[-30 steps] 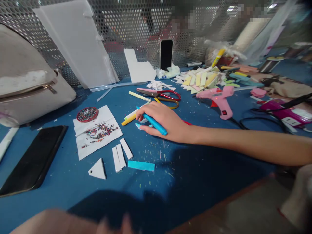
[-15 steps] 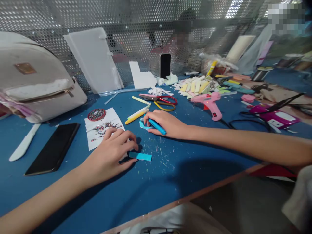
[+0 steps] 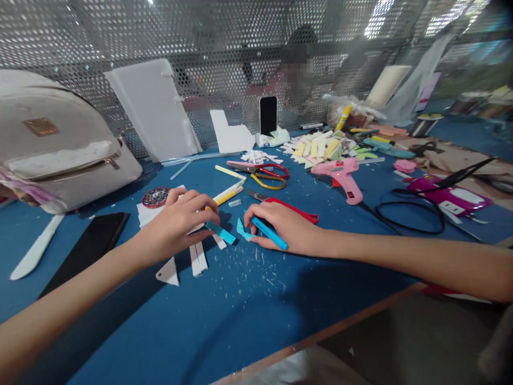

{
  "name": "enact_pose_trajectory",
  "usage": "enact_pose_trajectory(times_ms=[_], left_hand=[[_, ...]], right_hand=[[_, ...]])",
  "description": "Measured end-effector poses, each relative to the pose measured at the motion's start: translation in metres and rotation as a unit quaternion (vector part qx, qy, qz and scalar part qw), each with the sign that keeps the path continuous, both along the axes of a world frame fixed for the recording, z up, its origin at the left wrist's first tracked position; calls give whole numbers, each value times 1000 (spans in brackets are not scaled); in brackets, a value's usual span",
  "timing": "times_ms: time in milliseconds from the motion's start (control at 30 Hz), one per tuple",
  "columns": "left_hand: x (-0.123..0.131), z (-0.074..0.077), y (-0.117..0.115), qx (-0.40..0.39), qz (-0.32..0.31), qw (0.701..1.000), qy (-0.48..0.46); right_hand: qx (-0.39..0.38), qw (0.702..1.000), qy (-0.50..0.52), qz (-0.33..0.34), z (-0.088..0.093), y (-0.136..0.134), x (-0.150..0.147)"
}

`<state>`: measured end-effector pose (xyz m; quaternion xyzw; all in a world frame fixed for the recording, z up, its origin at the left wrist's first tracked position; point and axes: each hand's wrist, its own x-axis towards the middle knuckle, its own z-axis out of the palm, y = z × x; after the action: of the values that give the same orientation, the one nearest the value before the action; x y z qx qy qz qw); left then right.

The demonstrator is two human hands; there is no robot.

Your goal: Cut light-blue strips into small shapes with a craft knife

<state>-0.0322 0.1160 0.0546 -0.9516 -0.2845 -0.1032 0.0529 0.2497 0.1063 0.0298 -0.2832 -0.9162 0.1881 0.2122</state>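
Note:
My left hand (image 3: 176,224) is closed in a pinch on a light blue foam strip (image 3: 222,233), lifted just above the blue table (image 3: 248,315). My right hand (image 3: 280,227) lies to its right, fingers curled round a blue pen-like stick (image 3: 269,233), and its fingertips press a small light blue foam scrap (image 3: 242,231) onto the table. White foam strips (image 3: 199,258) and a white triangle (image 3: 168,272) lie below my left hand. Red-handled scissors (image 3: 294,210) lie just behind my right hand.
A beige backpack (image 3: 56,155) and a black phone (image 3: 86,248) sit at the left. A pink glue gun (image 3: 344,176), second scissors (image 3: 264,171), coloured foam pieces (image 3: 320,144) and cables (image 3: 409,214) lie behind and right. A perforated metal screen (image 3: 224,43) closes the back. A glitter dish (image 3: 155,197) rests on paper.
My left hand came in from the lower left, took the light blue strip off the table and carried it up toward my right hand, which has slid nearer with the stick.

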Motion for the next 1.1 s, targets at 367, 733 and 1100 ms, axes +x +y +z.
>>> enact_pose_trajectory(times_ms=[367,733,1100], left_hand=[[13,-9,32,11,-50,998,31],[13,-7,-7,-63,-36,997,-31],[4,-8,-36,-65,-21,997,-39]], right_hand=[[-38,998,-16,-46,3,-16,2],[-51,997,-23,-61,1,-11,4],[-143,990,20,-1,19,-24,-19]])
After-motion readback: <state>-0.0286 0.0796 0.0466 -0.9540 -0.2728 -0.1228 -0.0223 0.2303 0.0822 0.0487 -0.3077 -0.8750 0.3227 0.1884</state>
